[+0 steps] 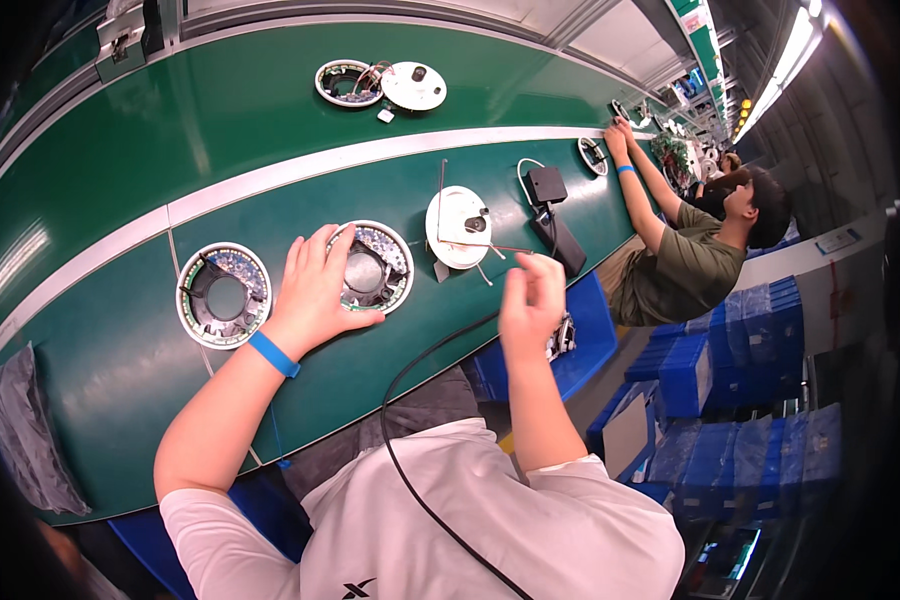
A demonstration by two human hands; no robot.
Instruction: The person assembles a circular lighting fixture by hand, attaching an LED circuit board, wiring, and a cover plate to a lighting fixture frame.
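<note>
At left, 1 round housing (234,264) lies on the table (105,400) with its inside uncovered. Next, the left hand (315,285) spreads its fingers wide around the left side of a 2nd housing (395,268), also open on top; how firmly it grips, I cannot tell. A white disc (456,222) lies further right, joined to neither of these 2. The right hand (532,300), fingers half curled, is near the disc; whether it holds something, I cannot tell.

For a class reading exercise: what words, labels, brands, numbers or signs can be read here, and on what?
White shirt: dark crossed-stroke logo, no words.
Lit screen, lower right: too blurred to read.
Round housing at the left hand: none readable.
White disc: none readable.
</note>
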